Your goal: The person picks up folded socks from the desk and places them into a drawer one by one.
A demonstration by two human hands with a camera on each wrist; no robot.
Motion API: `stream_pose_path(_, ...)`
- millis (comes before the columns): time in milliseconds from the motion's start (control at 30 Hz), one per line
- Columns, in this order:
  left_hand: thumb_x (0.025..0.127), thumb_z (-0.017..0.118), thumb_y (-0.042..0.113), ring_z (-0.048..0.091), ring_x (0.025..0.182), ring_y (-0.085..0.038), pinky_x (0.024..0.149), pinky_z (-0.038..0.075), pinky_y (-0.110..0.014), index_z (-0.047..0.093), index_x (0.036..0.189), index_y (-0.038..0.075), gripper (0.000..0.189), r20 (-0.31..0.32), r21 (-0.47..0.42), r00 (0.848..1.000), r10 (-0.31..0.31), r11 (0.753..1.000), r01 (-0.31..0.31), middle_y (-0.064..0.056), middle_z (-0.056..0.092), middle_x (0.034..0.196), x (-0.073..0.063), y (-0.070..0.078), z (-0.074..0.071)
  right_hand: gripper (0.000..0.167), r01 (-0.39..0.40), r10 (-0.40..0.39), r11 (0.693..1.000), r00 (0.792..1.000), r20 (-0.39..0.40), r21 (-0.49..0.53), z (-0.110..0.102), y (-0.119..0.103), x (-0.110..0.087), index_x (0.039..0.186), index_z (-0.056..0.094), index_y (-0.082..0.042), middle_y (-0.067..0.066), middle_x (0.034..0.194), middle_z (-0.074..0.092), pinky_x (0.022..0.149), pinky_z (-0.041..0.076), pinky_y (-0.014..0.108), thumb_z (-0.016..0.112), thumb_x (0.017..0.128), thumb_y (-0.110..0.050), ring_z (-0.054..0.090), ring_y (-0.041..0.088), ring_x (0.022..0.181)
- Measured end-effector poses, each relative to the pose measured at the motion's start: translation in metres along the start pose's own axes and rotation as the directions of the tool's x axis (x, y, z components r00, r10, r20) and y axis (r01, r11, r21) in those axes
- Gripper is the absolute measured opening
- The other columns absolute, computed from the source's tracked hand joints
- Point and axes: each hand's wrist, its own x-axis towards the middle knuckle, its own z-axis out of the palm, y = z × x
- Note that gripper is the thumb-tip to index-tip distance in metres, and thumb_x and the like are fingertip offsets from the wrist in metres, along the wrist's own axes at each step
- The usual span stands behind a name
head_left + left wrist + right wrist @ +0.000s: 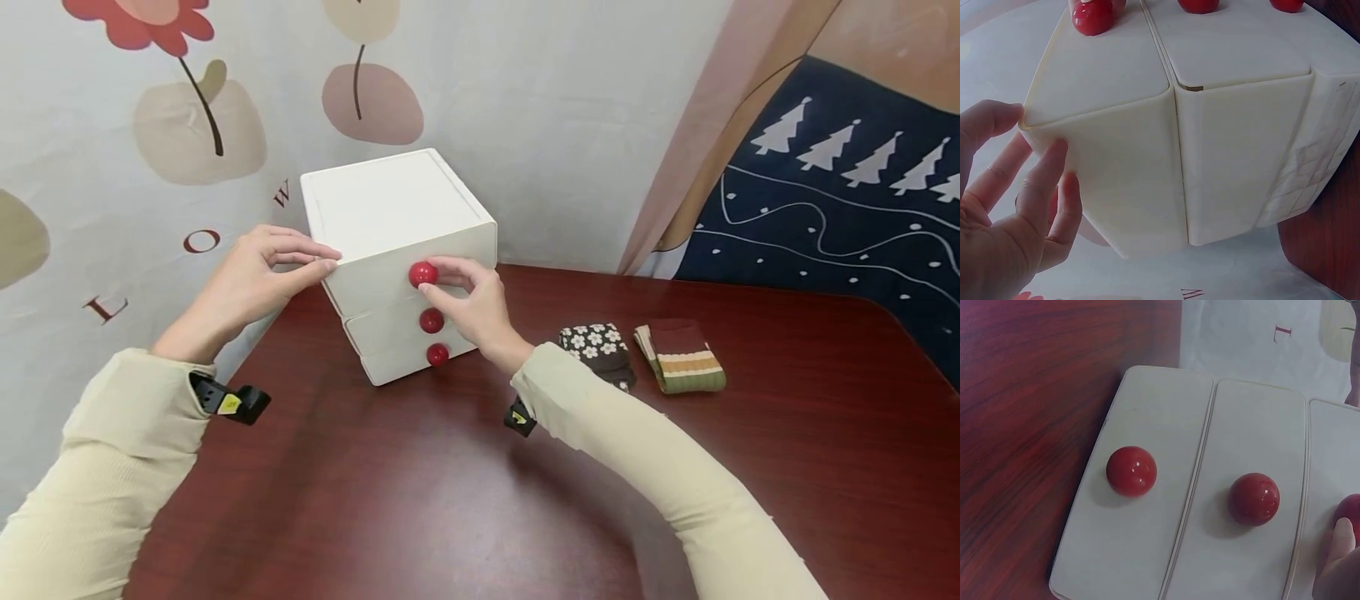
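A white three-drawer box (393, 200) stands on the table with one round red knob on each drawer front. My right hand (483, 304) pinches the top knob (422, 274) between thumb and fingers. Below it are the middle knob (432, 320) and the bottom knob (438, 355), both untouched. My left hand (258, 271) touches the box's top front-left corner with fairly straight fingers. In the left wrist view, fingertips (1058, 150) lie along the side wall close to that corner. All the drawers look closed in the head view.
On the dark red table (442, 500), right of the box, lie folded black socks with white flowers (596, 346) and folded striped socks (682, 357). A patterned curtain (555, 125) hangs behind the box. A navy cloth with white trees (832, 183) is at the right.
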Motion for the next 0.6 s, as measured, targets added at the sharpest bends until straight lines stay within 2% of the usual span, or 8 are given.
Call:
stream_pose_path(100, 0.082, 0.063, 0.024, 0.045, 0.091, -0.01, 0.072, 0.037, -0.019, 0.066, 0.102, 0.004, 0.029, 0.002, -0.002, 1.0, 0.007, 1.0, -0.007, -0.005, 0.045, 0.105, 0.001, 0.001, 0.001, 0.031, -0.004, 0.004, 1.0, 1.0, 0.001, -0.01, -0.002, 0.004, 0.002, 0.109, 0.059, 0.006, 0.018, 0.103, 0.06, 0.087, 0.043, 0.034, 0.063, 0.079, 0.001, 0.058, 0.025, 0.092)
stream_pose_path(267, 0.082, 0.063, 0.022, 0.044, 0.092, -0.013, 0.073, 0.037, -0.019, 0.067, 0.102, 0.004, 0.027, -0.003, 0.005, 1.0, 0.011, 1.0, -0.011, -0.006, 0.046, 0.104, 0.001, 0.003, 0.002, 0.033, -0.004, 0.005, 1.0, 1.0, 0.017, -0.022, -0.003, 0.025, 0.007, 0.111, 0.059, -0.002, 0.009, 0.103, 0.061, 0.083, 0.045, 0.024, 0.065, 0.079, -0.007, 0.058, 0.017, 0.091)
stream_pose_path(400, 0.082, 0.063, 0.021, 0.044, 0.092, -0.013, 0.073, 0.037, -0.018, 0.067, 0.102, 0.004, 0.027, -0.006, 0.01, 1.0, 0.015, 1.0, -0.015, -0.006, 0.046, 0.103, 0.0, 0.003, 0.002, 0.034, -0.012, 0.014, 0.999, 0.999, 0.036, -0.042, -0.001, 0.042, 0.005, 0.109, 0.057, -0.001, 0.011, 0.099, 0.061, 0.08, 0.046, 0.023, 0.068, 0.077, -0.006, 0.058, 0.018, 0.09)
stream_pose_path(600, 0.082, 0.063, 0.021, 0.044, 0.092, -0.014, 0.074, 0.038, -0.018, 0.067, 0.101, 0.004, 0.026, -0.019, 0.016, 0.999, 0.031, 0.999, -0.031, -0.007, 0.046, 0.103, -0.002, 0.003, 0.001, 0.027, -0.037, 0.059, 0.978, 0.993, 0.104, -0.204, 0.005, 0.062, -0.004, 0.1, 0.063, -0.001, 0.01, 0.094, 0.057, 0.075, 0.048, 0.022, 0.07, 0.075, -0.008, 0.061, 0.018, 0.082)
